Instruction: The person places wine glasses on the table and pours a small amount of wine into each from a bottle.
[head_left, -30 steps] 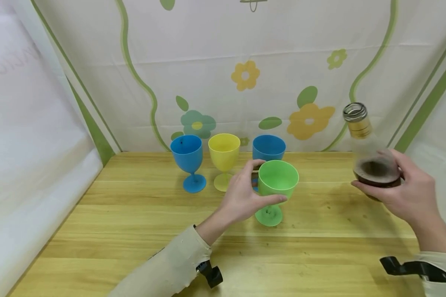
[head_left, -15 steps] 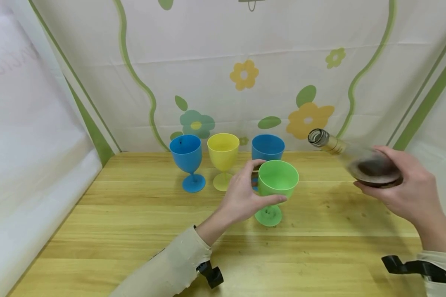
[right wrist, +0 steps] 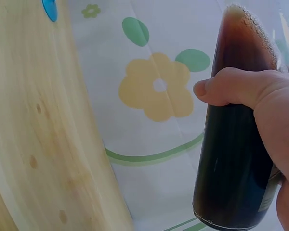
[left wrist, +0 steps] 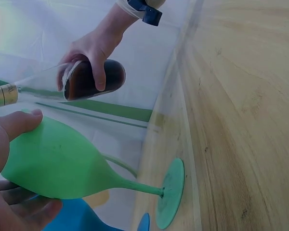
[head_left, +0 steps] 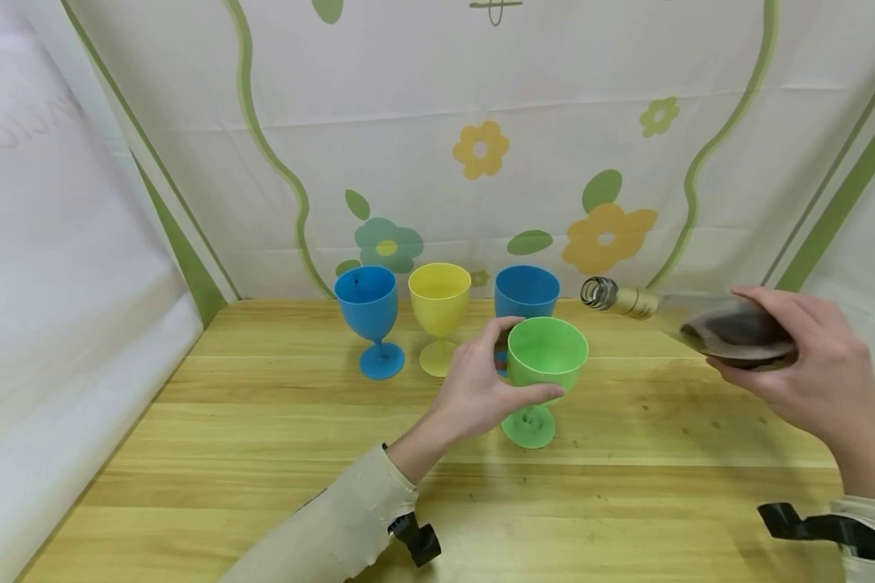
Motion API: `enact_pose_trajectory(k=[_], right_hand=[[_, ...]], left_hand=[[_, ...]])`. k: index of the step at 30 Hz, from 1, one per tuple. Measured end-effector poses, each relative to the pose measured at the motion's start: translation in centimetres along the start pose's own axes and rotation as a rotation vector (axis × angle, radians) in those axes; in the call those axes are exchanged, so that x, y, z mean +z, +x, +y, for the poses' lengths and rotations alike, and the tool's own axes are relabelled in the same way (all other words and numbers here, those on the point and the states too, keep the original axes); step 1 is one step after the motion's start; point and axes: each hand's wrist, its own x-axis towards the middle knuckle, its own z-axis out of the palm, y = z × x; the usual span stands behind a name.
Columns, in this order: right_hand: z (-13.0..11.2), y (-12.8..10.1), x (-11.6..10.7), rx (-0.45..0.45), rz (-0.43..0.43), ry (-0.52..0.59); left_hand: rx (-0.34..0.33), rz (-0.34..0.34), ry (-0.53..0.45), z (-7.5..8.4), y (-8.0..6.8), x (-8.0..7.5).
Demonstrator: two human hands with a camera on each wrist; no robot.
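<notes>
The left hand (head_left: 481, 389) has thumb and fingers curled round the bowl of a green goblet (head_left: 545, 356), which stands upright on its foot on the wooden table (head_left: 262, 421). In the left wrist view the thumb (left wrist: 17, 122) lies along the top of the green bowl and the other fingers wrap beneath it.

The right hand (head_left: 809, 372) grasps a glass bottle (head_left: 700, 320) by its lower body, thumb (right wrist: 231, 89) across the glass. The bottle is held off the table and tipped nearly level, its open mouth pointing toward the green goblet and hanging just right of the goblet's rim, apart from it. Dark liquid with foam sits in the lower part of the bottle; whether any has reached the neck is hard to tell, as the glass there is blurred.

Behind the green goblet stand a blue goblet (head_left: 368, 312), a yellow goblet (head_left: 440, 308) and a second blue goblet (head_left: 527, 290) in a row before a flowered cloth backdrop (head_left: 481, 150).
</notes>
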Motion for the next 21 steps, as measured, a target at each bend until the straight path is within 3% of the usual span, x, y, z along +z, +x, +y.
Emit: enact_pose_trajectory(k=[11, 21], right_hand=[[0.54, 0.09, -0.20, -0.113, -0.001, -0.056], [0.30, 0.22, -0.41, -0.142, -0.032, -0.098]], left_hand=[[-0.026, 0.013, -0.019, -0.03, -0.12, 0.09], [-0.018, 0.015, -0.012, -0.08, -0.25, -0.04]])
